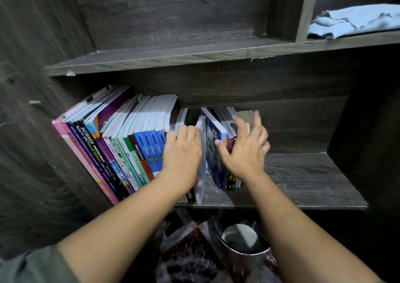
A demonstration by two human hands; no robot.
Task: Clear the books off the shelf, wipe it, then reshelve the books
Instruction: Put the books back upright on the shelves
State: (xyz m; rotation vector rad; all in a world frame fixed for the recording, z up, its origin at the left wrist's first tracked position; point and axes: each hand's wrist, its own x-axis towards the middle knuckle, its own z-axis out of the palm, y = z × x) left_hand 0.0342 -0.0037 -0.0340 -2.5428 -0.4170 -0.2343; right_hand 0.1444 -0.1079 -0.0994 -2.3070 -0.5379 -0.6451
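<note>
A row of upright books (121, 148) leans left on the dark wooden shelf (303, 181), filling its left half. My left hand (183, 150) lies flat against the spines at the row's right end, beside a thin pale book (201, 174) standing apart. A small group of books (216, 152) with a dark blue cover stands in the middle; my right hand (244, 150) rests on its right side with fingers spread, the thumb on the front cover. A light blue cloth (355, 20) lies crumpled in the upper right compartment.
The upper shelf board (173, 57) sits above the books with nothing on its left part. A divider (307, 9) separates the cloth's compartment. Below the shelf stands a round metal bin (242, 239) on a patterned floor. The cabinet's side wall (32, 109) is at the left.
</note>
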